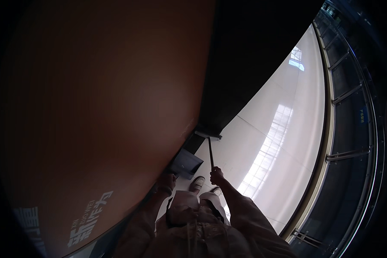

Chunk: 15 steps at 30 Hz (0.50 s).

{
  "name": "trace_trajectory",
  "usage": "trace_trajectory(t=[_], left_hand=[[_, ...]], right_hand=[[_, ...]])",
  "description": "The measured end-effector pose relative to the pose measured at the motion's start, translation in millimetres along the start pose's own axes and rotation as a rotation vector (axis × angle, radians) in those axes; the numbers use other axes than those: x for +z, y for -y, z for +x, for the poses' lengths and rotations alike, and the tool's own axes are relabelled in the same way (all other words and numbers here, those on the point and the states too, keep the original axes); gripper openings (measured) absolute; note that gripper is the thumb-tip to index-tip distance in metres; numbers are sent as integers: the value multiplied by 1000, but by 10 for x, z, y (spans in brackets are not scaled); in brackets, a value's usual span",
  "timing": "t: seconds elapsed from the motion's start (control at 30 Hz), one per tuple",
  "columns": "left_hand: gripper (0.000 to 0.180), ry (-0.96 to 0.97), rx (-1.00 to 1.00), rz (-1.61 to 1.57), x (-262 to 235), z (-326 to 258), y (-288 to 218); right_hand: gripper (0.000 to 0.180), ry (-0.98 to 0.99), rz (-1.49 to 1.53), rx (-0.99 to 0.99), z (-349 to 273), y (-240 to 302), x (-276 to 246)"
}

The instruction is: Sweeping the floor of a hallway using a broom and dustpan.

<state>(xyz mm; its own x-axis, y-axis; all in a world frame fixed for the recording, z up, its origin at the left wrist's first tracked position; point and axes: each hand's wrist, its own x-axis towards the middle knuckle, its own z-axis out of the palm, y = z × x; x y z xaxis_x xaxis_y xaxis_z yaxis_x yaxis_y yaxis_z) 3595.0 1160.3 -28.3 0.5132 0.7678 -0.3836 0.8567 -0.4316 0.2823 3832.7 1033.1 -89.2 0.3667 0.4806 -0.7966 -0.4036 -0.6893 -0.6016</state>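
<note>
My right hand (217, 175) is closed around the thin dark handle of a broom (210, 150). The broom's wide, light-edged head (207, 135) rests on the pale floor, beside the foot of a dark panel. Left of the broom, a dark grey dustpan (187, 163) sits low next to the orange-brown wall. My left hand (167, 181) is closed just behind the dustpan, on what looks like its handle; dim light hides most of that grip. The dustpan and broom head are a short way apart. Whether any dirt lies between them cannot be made out.
A tall orange-brown wall (116, 103) with white lettering rises close on my left, meeting a dark panel (240, 56) ahead. Glossy pale floor (253, 133) stretches to the right, up to a glass railing (350, 124) with metal posts. My shoes (197, 183) stand just behind the dustpan.
</note>
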Motion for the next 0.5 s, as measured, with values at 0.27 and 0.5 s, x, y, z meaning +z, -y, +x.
trace_trajectory(t=[0.27,0.5], left_hand=[[11,-17,-22,14,-53,24,-6],[11,11,-24,-29,-18,35,5]], right_hand=[[14,272,323,188,-560,196,-993],[23,-24,332,89,-275,173,-288]])
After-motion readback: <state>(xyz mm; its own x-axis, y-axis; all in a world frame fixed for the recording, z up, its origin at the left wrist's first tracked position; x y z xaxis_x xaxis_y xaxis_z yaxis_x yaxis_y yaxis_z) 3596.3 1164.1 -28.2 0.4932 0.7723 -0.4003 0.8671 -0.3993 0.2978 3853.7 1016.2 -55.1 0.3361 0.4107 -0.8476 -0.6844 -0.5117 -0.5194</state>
